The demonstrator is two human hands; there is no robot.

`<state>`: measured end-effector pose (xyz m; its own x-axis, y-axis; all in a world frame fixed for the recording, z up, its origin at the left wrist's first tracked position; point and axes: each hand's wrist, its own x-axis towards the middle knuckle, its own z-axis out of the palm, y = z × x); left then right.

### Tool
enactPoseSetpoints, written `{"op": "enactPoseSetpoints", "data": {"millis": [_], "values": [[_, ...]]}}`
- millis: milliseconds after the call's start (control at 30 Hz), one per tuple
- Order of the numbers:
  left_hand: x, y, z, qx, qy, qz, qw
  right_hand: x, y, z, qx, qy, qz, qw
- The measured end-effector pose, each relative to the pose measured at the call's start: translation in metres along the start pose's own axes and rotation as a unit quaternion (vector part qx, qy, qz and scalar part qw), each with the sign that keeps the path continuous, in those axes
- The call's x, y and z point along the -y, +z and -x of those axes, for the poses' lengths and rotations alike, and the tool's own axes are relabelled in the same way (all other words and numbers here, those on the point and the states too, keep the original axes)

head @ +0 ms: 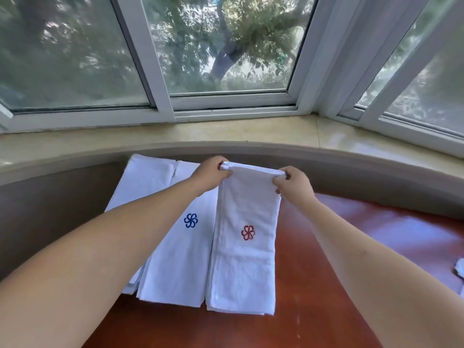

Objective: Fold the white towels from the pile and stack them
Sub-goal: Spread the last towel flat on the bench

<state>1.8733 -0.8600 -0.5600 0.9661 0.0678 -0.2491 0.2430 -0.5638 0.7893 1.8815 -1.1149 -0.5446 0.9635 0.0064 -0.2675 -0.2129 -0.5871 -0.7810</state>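
A white towel with a red flower emblem (247, 247), folded into a long narrow strip, lies lengthwise on the reddish-brown table (339, 285). My left hand (211, 175) pinches its far left corner and my right hand (293, 183) pinches its far right corner, at the table's far edge. Just left of it lies a white towel with a blue flower emblem (180, 259), also a long strip, partly under my left forearm. Another white towel (143, 182) lies further left, partly beneath the blue-emblem one.
A stone window sill (226, 133) and white-framed windows (233, 104) run behind the table. At the right frame edge a bit of white cloth (459, 271) shows on the table.
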Motion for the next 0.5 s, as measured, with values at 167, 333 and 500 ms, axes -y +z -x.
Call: {"op": "enactPoseSetpoints", "data": {"millis": [167,333,500], "values": [[0.036,0.02,-0.056,0.022,-0.027,0.006,0.999,-0.024,0.03,-0.052,0.004,0.027,0.016,0.999],[0.068,0.04,-0.091,0.03,-0.046,0.008,0.998,-0.048,0.056,-0.089,-0.011,0.047,0.045,0.998],[0.09,0.057,-0.11,0.027,-0.055,0.001,0.998,-0.071,0.074,-0.111,-0.031,0.04,0.079,0.996]]}}
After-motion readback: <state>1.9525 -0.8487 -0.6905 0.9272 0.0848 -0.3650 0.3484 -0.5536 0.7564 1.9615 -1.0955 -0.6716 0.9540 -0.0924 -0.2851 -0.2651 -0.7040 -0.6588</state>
